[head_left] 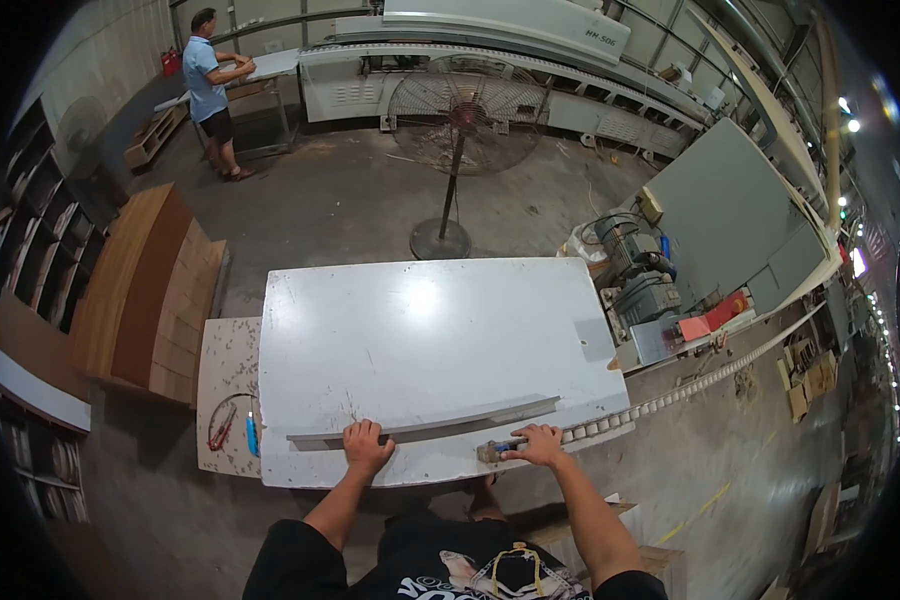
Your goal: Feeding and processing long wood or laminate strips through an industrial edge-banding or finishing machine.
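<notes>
A long, narrow grey strip (480, 412) lies slantwise along the near part of a white board-topped table (390, 330). My left hand (367, 447) is closed over the strip left of its middle, pressing it to the tabletop. Near the table's front edge, my right hand (538, 444) is wrapped round a small grey hand tool (491, 452). Its head sticks out to the left of my fingers, and its exact kind does not show. From behind that hand a pale ribbed hose (670, 400) runs off to the upper right.
A low speckled board (228, 375) at the left bears a blue-handled tool (252, 438) and a red cable. Beyond the table stands a pedestal fan (454, 240). Motors (642, 295) sit beside the right edge. A person (210, 90) works far left by a long machine (340, 85).
</notes>
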The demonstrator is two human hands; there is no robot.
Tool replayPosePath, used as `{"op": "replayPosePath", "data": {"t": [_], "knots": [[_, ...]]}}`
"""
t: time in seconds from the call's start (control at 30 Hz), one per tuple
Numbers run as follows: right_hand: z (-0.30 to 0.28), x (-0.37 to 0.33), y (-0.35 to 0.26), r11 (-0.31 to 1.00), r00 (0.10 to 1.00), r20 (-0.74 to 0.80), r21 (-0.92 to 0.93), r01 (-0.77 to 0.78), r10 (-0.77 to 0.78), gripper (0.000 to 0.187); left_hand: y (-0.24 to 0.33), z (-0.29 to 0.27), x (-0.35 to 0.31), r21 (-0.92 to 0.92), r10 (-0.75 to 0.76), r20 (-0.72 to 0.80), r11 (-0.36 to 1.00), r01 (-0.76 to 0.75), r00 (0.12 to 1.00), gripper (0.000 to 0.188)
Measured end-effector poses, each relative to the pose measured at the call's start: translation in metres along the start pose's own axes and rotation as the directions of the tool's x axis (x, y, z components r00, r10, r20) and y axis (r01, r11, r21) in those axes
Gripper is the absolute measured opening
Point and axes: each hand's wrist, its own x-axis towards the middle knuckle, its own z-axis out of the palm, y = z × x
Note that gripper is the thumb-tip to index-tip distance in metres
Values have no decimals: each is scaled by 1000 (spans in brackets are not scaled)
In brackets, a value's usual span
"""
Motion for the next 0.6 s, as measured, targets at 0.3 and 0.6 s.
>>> {"op": "replayPosePath", "data": {"t": [0.3, 0.6], "knots": [[3, 0, 0, 1000, 999, -52, 20, -10, 11, 96, -3, 3, 0, 3, -6, 24, 1000, 6, 1000, 35], [5, -2, -1, 1000, 994, -105, 20, 1, 1, 94, -3, 5, -1, -5, 4, -4, 1000, -4, 1000, 33]]}}
